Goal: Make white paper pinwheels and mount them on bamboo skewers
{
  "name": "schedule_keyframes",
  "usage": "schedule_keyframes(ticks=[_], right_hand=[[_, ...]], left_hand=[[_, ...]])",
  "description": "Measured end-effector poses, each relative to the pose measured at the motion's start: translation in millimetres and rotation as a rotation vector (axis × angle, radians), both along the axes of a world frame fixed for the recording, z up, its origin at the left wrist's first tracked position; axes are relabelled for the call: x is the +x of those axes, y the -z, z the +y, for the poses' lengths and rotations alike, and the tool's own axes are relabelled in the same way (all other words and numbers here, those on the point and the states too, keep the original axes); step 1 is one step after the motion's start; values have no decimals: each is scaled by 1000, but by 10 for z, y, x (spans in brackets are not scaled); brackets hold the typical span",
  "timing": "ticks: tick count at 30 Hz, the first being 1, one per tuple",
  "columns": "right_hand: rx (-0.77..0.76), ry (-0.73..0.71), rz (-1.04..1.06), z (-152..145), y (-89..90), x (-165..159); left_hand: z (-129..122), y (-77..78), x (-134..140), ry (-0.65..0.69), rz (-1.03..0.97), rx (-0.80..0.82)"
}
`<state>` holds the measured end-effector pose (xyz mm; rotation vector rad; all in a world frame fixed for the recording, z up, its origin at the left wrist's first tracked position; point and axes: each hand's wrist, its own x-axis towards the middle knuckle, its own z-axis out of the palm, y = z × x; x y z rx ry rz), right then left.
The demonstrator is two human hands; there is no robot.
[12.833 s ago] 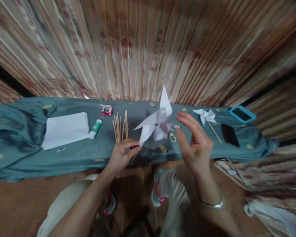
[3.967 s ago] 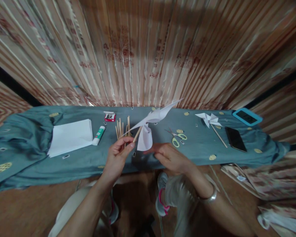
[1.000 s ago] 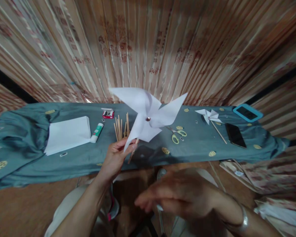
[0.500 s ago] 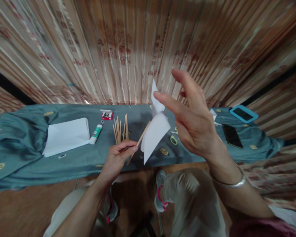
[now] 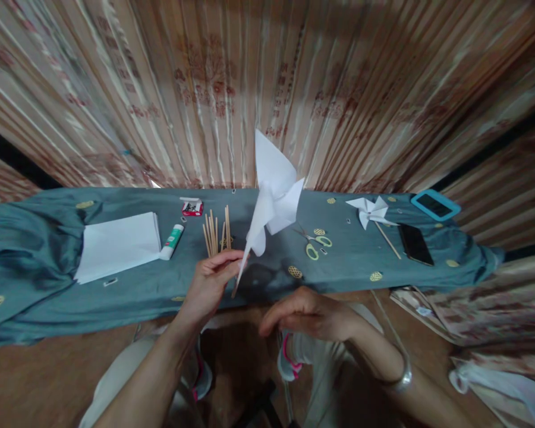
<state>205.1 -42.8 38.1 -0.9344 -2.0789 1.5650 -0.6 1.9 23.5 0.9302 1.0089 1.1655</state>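
My left hand point(image 5: 207, 285) pinched the stick point(image 5: 235, 290) of the white pinwheel point(image 5: 274, 193), held up over the cloth point(image 5: 129, 303). My right hand point(image 5: 314, 315) had just dropped away below, loosely bent around nothing, giving the wheel room. One blade point(image 5: 242, 268) hung by my left fingers and might have bumped them. Sticks point(image 5: 213, 232) sat behind; scissors point(image 5: 312, 249) lay right.
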Motion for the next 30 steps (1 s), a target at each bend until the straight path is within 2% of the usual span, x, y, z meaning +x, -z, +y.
schedule_keyframes(ticks=[3, 4, 8, 11, 18, 23, 30], right_hand=[[55, 450, -47, -68, 181, -112], [90, 521, -67, -72, 242, -154], [71, 646, 70, -131, 491, -360], [8, 726, 183, -188, 614, -494], [-48, 833, 244, -169, 580, -562], [-100, 939, 280, -197, 603, -297], [-52, 1187, 131, -222, 695, 600]], left_hand=[[-3, -17, 97, -24, -91, -60], [-2, -19, 133, -21, -120, -70], [14, -12, 264, 8, -216, -104], [25, 11, 333, 8, -225, -121], [31, 68, 417, 39, -199, -129], [47, 81, 392, 62, -157, -41], [49, 77, 325, 41, -99, -46]])
